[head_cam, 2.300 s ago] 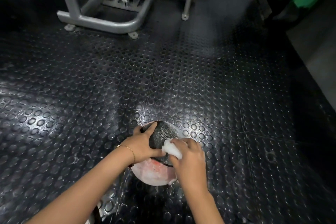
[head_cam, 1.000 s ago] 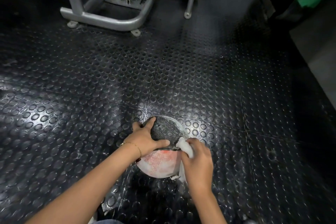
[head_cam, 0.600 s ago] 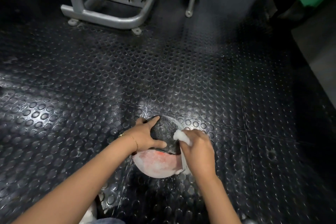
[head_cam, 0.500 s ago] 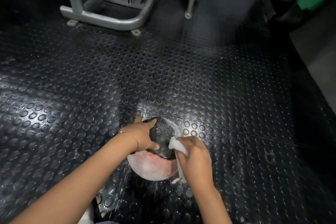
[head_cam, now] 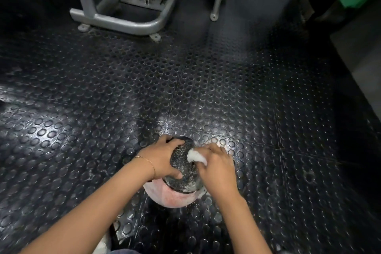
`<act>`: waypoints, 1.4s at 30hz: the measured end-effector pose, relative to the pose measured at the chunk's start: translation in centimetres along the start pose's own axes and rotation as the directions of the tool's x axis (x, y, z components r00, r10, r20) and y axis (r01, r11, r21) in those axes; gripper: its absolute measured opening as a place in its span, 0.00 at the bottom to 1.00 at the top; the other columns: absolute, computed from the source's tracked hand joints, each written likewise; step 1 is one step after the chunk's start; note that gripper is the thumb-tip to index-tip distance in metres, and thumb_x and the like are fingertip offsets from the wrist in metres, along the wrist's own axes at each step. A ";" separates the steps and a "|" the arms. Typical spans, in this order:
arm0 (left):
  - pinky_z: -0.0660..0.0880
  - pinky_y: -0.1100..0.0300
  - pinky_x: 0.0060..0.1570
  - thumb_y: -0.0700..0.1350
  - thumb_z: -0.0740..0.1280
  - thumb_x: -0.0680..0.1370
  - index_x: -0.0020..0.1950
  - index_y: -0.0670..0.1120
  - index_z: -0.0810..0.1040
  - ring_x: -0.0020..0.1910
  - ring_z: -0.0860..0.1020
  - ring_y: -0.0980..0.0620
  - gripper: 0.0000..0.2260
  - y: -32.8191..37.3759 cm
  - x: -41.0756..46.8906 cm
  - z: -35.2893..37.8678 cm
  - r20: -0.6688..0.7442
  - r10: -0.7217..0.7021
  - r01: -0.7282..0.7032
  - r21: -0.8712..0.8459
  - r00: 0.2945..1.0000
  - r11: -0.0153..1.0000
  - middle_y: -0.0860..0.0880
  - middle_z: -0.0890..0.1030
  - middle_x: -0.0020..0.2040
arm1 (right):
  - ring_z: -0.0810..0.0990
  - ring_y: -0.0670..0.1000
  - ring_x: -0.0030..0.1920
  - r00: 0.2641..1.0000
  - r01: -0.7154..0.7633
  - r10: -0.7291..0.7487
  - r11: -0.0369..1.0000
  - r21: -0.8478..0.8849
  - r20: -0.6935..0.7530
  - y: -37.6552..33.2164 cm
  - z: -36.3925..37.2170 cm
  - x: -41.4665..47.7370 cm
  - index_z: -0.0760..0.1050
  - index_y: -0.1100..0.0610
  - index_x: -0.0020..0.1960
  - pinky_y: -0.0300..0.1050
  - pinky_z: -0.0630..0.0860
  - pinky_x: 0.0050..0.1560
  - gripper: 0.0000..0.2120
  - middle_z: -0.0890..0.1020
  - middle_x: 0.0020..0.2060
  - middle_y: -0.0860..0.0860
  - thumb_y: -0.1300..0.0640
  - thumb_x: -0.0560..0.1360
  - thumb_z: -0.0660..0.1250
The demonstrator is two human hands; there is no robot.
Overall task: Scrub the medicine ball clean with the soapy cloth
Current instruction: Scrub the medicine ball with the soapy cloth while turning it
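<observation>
Here, your left hand [head_cam: 162,161] grips the round black-and-pink textured medicine ball [head_cam: 182,173]; your right hand [head_cam: 218,170] clutches the white soapy cloth [head_cam: 195,156] against it.

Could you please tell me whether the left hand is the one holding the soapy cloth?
No, the right hand grips the soapy cloth against the medicine ball, while the left hand holds the ball's side.

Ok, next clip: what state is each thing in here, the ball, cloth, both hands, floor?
Black and pink textured medicine ball: gripped, suds over its pink lower part.
White soapy cloth: bunched, pressed against the ball.
Left hand: grips the ball.
Right hand: holds the cloth.
Black studded rubber floor: wet sheen around the ball.
Grey metal machine frame: standing, untouched.
</observation>
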State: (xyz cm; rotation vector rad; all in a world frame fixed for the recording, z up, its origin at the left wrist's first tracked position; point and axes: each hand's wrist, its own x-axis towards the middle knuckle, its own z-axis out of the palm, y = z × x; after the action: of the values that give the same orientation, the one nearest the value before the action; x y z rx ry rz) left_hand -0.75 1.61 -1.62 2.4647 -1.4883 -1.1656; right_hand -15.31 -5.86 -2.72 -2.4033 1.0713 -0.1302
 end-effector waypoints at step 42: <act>0.67 0.58 0.65 0.51 0.74 0.71 0.75 0.62 0.52 0.70 0.63 0.51 0.40 -1.6 -0.4 -0.5 0.079 0.088 -0.085 -0.032 0.993 0.996 0.56 0.46 0.76 | 0.75 0.47 0.45 0.960 -0.164 0.139 0.983 0.083 0.243 3.0 0.1 4.3 0.76 0.46 0.55 0.43 0.72 0.45 0.10 0.77 0.49 0.47 0.54 0.75 0.63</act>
State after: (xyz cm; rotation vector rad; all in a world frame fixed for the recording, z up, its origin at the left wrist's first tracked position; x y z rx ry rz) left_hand 0.62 2.60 -1.61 2.3358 -1.5701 -1.2749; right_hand -14.38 -10.61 -4.70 -2.1715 1.1031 0.1473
